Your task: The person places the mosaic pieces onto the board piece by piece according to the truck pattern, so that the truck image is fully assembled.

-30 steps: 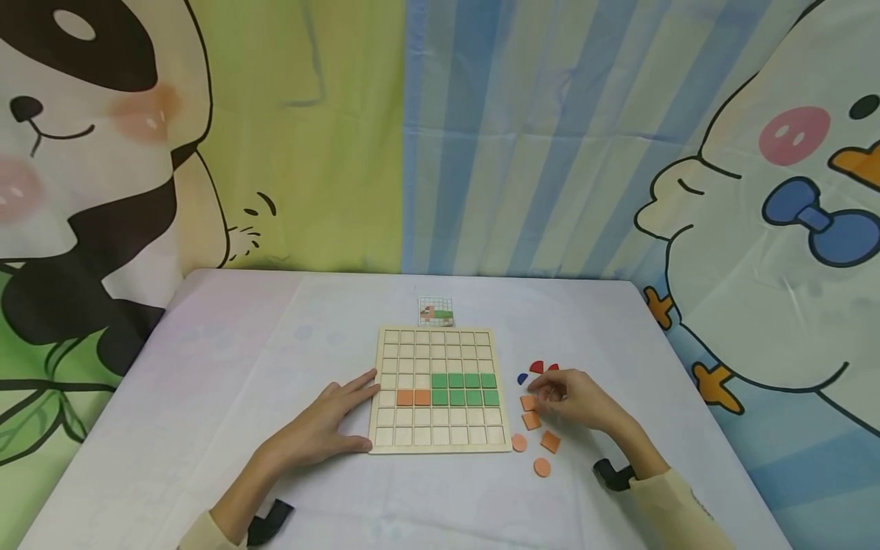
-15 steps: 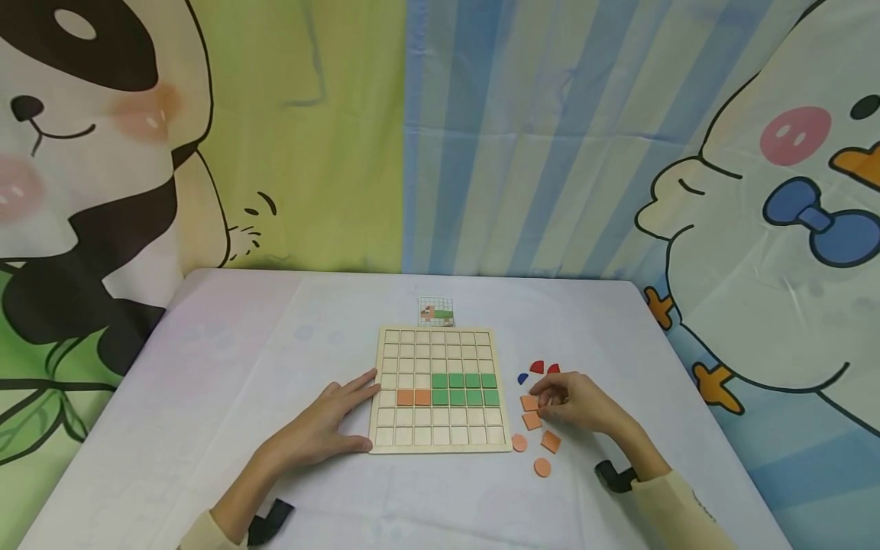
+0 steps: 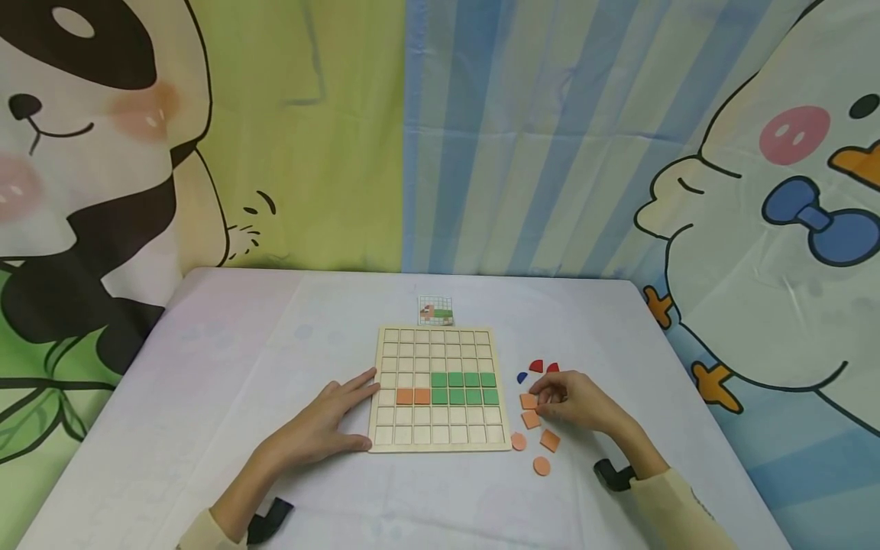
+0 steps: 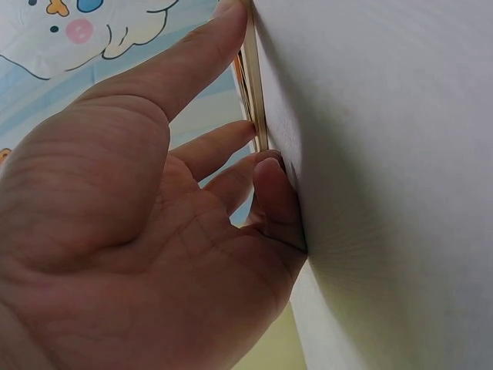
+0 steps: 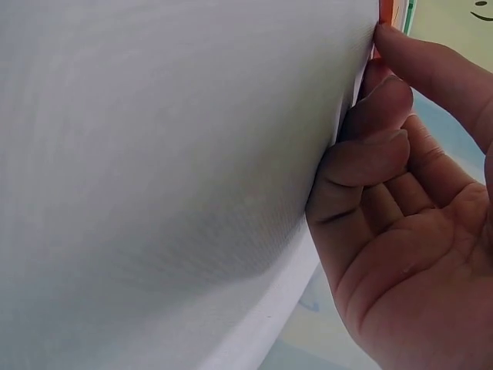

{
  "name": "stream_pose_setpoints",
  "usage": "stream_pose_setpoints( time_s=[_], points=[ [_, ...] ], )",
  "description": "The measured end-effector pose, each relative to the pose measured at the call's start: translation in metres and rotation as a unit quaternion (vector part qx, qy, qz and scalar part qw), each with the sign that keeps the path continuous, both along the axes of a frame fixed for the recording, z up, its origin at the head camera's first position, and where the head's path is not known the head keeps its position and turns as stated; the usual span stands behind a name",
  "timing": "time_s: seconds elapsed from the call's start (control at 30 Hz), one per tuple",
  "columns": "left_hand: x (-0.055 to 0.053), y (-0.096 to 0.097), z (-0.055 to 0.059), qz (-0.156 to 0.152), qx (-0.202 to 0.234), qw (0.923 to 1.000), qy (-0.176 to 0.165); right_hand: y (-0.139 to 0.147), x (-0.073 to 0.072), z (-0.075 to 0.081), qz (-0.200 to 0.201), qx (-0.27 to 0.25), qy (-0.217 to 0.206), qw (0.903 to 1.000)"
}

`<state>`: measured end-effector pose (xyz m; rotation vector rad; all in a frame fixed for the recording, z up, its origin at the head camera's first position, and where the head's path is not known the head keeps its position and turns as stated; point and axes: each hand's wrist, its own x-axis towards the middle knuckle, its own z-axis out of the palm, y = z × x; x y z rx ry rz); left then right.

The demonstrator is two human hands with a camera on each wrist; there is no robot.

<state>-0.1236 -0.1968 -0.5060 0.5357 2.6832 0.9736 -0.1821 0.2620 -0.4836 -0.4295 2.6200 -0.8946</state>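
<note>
A wooden grid board (image 3: 440,444) lies on the table, two orange squares (image 3: 414,396) and two rows of green squares (image 3: 464,389) set in its cells. My left hand (image 3: 328,422) holds the board's left edge, fingers and thumb spread along it. The same wooden edge (image 4: 254,85) shows side-on in the left wrist view, under the thumb and fingertips. Right of the board, my right hand (image 3: 579,402) pinches a loose orange square tile (image 3: 527,401) at its right side with thumb and forefinger. The other fingers curl against the tabletop in the right wrist view.
Near the right hand lie more orange squares (image 3: 550,440), two orange discs (image 3: 541,466), red quarter-round pieces (image 3: 536,366) and a blue half-round piece (image 3: 522,377). A small picture card (image 3: 436,311) sits behind the board. A cartoon curtain (image 3: 522,137) hangs beyond the white table.
My right hand has shifted slightly, its thumb and forefinger drawing in at the upper orange square tile. The left hand keeps its place on the board, whose tiles look the same.
</note>
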Motion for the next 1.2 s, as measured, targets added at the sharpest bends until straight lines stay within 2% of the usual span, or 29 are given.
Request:
stream_pose_setpoints(
  time_s=[0.33,0.87,1.2],
  points=[
    [0.0,-0.0004,-0.0001,0.0,-0.001,1.0,-0.001,-0.0006,-0.0006,0.0009,0.001,-0.003,-0.006,1.0],
    [-0.0003,0.0002,-0.0003,0.009,0.0,0.9999,-0.005,-0.0021,-0.0016,-0.0018,-0.003,0.012,0.011,0.9999],
    [0.0005,-0.001,-0.0007,-0.001,0.006,1.0,0.002,-0.0021,-0.0011,-0.0008,-0.009,0.01,0.011,0.9998]
  ],
)
